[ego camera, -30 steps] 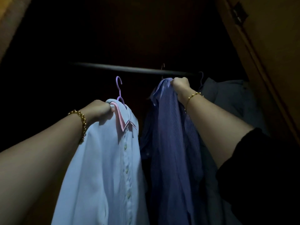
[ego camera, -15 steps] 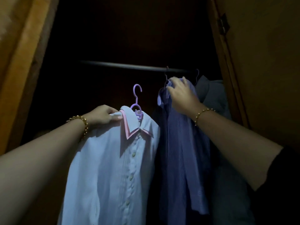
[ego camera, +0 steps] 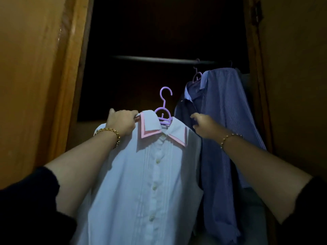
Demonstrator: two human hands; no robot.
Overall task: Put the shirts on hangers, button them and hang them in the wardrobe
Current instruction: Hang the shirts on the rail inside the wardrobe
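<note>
One white shirt (ego camera: 150, 183) with a pink-edged collar fills the lower centre of the frame, buttoned down its front, on a purple hanger (ego camera: 163, 110) whose hook stands free below the wardrobe rail (ego camera: 159, 59), not on it. Four buttons show clearly down the placket; those nearer the collar are too blurred to count. One blue striped shirt (ego camera: 224, 121) hangs at the right of centre on a second purple hanger (ego camera: 196, 76), whose hook goes up to the rail. A third hook (ego camera: 230, 63) shows at the rail further right, above a grey garment (ego camera: 245, 80) that is mostly hidden. No brand, label or writing can be read anywhere.

The left hand (ego camera: 122, 123) is clenched on the white shirt's shoulder just beside the collar, holding shirt and hanger up. The right hand (ego camera: 205, 126) is closed, its fingers pinching the dark front fabric of the striped shirt just beside the white shirt's right collar point. Each wrist bears one gold bead bracelet, two in all: one left (ego camera: 113, 134), one right (ego camera: 230, 137). Two black sleeves show at the bottom corners.

The wardrobe (ego camera: 168, 29) interior is dark; one orange wooden door (ego camera: 35, 85) stands at the left of the frame, another (ego camera: 292, 85) at the right.
</note>
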